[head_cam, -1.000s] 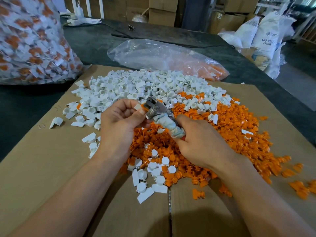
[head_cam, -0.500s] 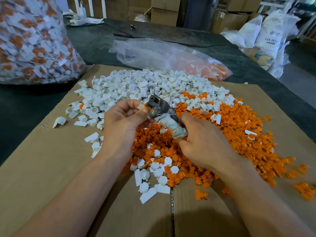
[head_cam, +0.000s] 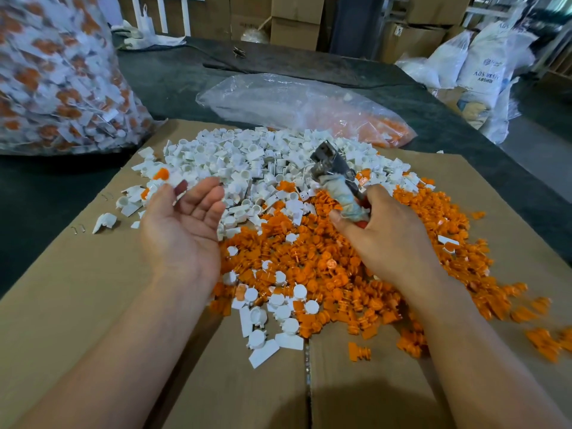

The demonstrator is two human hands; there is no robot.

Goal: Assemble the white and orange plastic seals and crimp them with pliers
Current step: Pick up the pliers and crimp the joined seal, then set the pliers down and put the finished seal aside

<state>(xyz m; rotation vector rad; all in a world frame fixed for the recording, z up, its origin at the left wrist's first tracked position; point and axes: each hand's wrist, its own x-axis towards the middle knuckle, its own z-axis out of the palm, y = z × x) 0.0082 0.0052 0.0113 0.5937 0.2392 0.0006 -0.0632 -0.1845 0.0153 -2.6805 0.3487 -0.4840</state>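
Observation:
My left hand (head_cam: 182,224) is open, palm up, over the left edge of the white seal pile (head_cam: 247,159). A blurred white and orange seal (head_cam: 165,177) lies just off its fingertips; I cannot tell if they touch. My right hand (head_cam: 383,239) grips the cloth-wrapped handles of the pliers (head_cam: 332,167), jaws pointing up and left over the white pile, nothing clearly between them. The orange pile (head_cam: 340,252) spreads under and right of the right hand. Several assembled seals (head_cam: 278,308) lie near the front.
Both piles sit on flattened cardboard (head_cam: 77,289) on a dark table. A large clear bag of finished seals (head_cam: 55,72) stands at the left. A flatter clear bag with orange parts (head_cam: 309,109) lies behind the piles. White sacks (head_cam: 483,72) and boxes stand beyond.
My left hand left the pliers' jaws, swung left and opened palm up; the seal it pinched is now at its fingertips. The pliers tilted slightly up.

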